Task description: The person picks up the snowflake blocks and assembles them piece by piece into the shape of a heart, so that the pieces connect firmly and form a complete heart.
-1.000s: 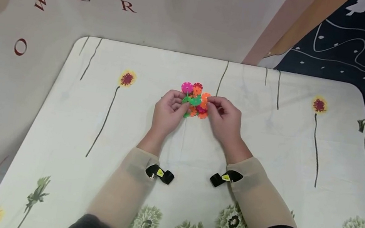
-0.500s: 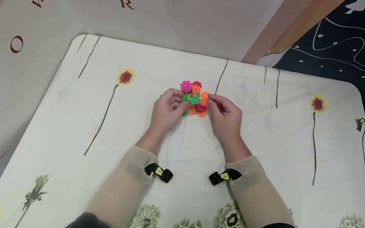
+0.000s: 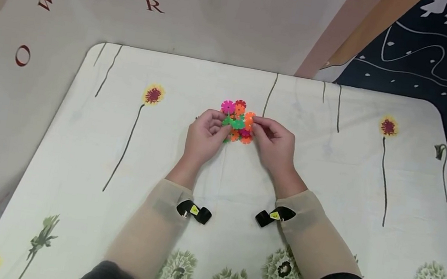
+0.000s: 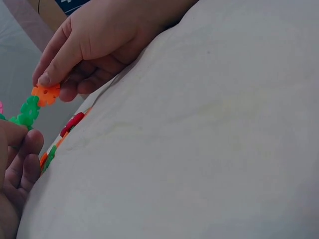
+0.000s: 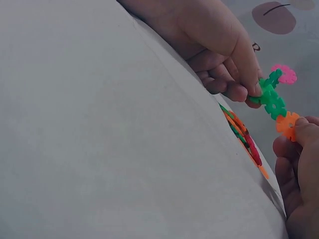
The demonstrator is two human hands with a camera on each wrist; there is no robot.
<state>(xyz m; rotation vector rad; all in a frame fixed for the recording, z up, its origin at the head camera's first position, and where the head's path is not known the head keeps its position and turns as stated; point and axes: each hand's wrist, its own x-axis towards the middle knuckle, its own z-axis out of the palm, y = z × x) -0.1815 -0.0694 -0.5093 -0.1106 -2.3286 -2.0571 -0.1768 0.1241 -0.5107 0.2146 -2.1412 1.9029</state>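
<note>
My left hand (image 3: pixel 203 134) pinches a group of green snowflake discs (image 5: pixel 273 103) between thumb and fingers. A pink snowflake disc (image 5: pixel 285 73) sticks out from the far end of that group. On the other side, my right hand (image 3: pixel 279 142) pinches an orange snowflake disc (image 5: pixel 286 125) by its edge. The orange disc meets the notched rim of the nearest green one, seen also in the left wrist view, where green discs (image 4: pixel 30 109) and orange disc (image 4: pixel 46 94) form a line. These pieces are held above the table.
Below the hands, a small heap of loose red, orange and green snowflake discs (image 5: pixel 244 137) lies on the table. A white cloth with printed flowers covers the table (image 3: pixel 330 173). Beyond its far edge rises a pale wall (image 3: pixel 222 25) with letters.
</note>
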